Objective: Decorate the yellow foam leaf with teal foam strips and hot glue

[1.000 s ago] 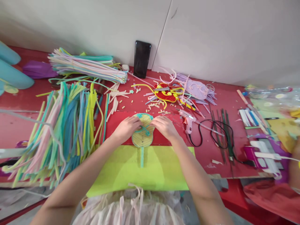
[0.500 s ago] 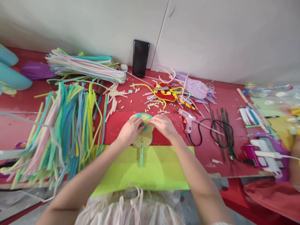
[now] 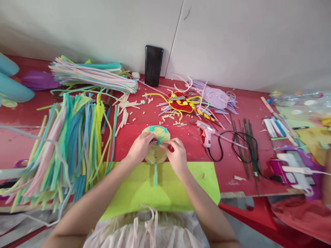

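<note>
A yellow fan made of pipe cleaners [image 3: 157,156], with a teal edge and a teal handle, lies flat in front of me, its handle pointing at my body. Small teal flower shapes sit along its top edge. My left hand [image 3: 142,145] rests over the fan's left side, fingertips pinched on a short teal pipe cleaner [image 3: 160,139]. From the other side my right hand [image 3: 176,151] comes in, thumb and forefinger closed at that piece's lower end. The fingertips hide part of the piece and the fan's middle.
Bundles of pastel pipe cleaners [image 3: 74,137] cover the left side. A black phone [image 3: 153,65] leans on the wall. To the right are a pink glue gun [image 3: 206,132] with a black cable, and a lilac fan [image 3: 216,97]. A yellow-green sheet [image 3: 181,193] hangs over the front edge.
My right hand has moved down from the fan's upper right edge to its middle, beside my left fingertips. A teal piece now shows between the hands. My left hand has barely moved.
</note>
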Demonstrator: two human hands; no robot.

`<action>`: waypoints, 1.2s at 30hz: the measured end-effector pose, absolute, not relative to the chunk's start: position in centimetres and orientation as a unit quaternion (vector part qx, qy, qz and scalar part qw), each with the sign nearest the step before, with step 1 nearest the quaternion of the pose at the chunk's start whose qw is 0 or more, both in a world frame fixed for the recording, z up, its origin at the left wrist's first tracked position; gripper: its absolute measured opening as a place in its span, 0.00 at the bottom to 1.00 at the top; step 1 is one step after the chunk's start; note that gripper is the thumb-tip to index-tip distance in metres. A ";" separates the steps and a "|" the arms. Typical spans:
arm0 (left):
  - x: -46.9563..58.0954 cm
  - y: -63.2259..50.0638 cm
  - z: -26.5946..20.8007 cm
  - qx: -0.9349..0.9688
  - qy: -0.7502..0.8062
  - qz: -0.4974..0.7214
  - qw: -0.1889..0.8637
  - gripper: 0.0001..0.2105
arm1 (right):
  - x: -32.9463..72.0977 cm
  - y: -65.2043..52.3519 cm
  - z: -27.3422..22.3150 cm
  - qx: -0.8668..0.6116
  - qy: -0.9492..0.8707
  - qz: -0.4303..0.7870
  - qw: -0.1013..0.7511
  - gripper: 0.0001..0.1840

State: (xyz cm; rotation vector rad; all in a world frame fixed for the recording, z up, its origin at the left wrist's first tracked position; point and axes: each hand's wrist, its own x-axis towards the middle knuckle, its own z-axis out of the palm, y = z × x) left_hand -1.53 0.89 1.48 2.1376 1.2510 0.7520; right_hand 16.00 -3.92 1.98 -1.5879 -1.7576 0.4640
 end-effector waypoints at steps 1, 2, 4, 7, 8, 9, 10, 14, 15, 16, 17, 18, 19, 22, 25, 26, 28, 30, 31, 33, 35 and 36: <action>-1.6 0.8 1.5 0.794 0.465 0.280 0.272 0.03 | 15.7 -4.1 1.8 -0.621 -0.670 0.189 0.360 0.08; -1.6 0.7 1.6 0.795 0.466 0.279 0.270 0.03 | 15.4 -4.2 1.6 -0.628 -0.659 0.197 0.364 0.07; -1.6 0.6 1.7 0.797 0.470 0.272 0.264 0.03 | 14.9 -4.2 1.2 -0.641 -0.643 0.210 0.365 0.07; -1.5 0.3 1.8 0.798 0.478 0.265 0.254 0.04 | 14.5 -4.0 0.8 -0.654 -0.626 0.216 0.365 0.07; -1.5 0.3 1.8 0.796 0.481 0.267 0.250 0.04 | 14.5 -4.0 0.7 -0.655 -0.624 0.216 0.367 0.07; -1.4 0.2 1.8 0.794 0.485 0.272 0.247 0.04 | 14.4 -3.9 0.6 -0.655 -0.623 0.215 0.369 0.07; -1.3 0.1 1.8 0.790 0.490 0.276 0.244 0.03 | 14.4 -3.9 0.6 -0.656 -0.620 0.217 0.372 0.07; -0.7 -0.1 1.8 0.781 0.509 0.281 0.230 0.03 | 14.3 -3.7 0.8 -0.663 -0.596 0.241 0.384 0.10; -0.5 -0.2 1.8 0.779 0.515 0.279 0.225 0.02 | 14.3 -3.6 0.9 -0.667 -0.588 0.251 0.383 0.11; -0.3 -0.2 1.9 0.777 0.521 0.276 0.220 0.02 | 14.3 -3.6 1.0 -0.670 -0.581 0.261 0.381 0.11; -0.1 -0.2 2.0 0.776 0.526 0.272 0.215 0.02 | 14.3 -3.7 1.1 -0.674 -0.575 0.271 0.378 0.12; 0.0 -0.1 2.1 0.777 0.531 0.267 0.210 0.02 | 14.3 -3.7 1.2 -0.677 -0.569 0.279 0.374 0.12; 0.2 -0.1 2.2 0.778 0.533 0.261 0.205 0.01 | 14.3 -3.8 1.3 -0.680 -0.564 0.288 0.370 0.12; 0.6 0.1 2.5 0.785 0.536 0.249 0.189 0.02 | 14.4 -4.1 1.5 -0.687 -0.546 0.307 0.369 0.11; 1.0 0.3 2.6 0.792 0.530 0.248 0.172 0.04 | 14.6 -4.5 1.8 -0.691 -0.533 0.314 0.375 0.11; 1.1 0.3 2.6 0.794 0.529 0.248 0.167 0.04 | 14.6 -4.6 1.8 -0.692 -0.531 0.314 0.376 0.11; 1.4 0.4 2.5 0.797 0.529 0.244 0.161 0.04 | 14.7 -4.8 1.9 -0.693 -0.530 0.312 0.376 0.11; 1.5 0.5 2.5 0.796 0.532 0.238 0.163 0.04 | 14.8 -5.0 1.9 -0.693 -0.532 0.308 0.377 0.12; 1.6 0.5 2.4 0.795 0.534 0.236 0.167 0.04 | 14.8 -5.1 1.8 -0.692 -0.533 0.306 0.378 0.12; 1.7 0.6 2.4 0.793 0.533 0.233 0.179 0.03 | 14.8 -5.3 1.6 -0.691 -0.534 0.305 0.381 0.12; 1.6 0.6 2.3 0.793 0.531 0.234 0.187 0.03 | 14.8 -5.4 1.5 -0.691 -0.534 0.305 0.379 0.12; 1.6 0.6 2.3 0.793 0.529 0.236 0.190 0.03 | 14.8 -5.4 1.4 -0.694 -0.534 0.305 0.376 0.12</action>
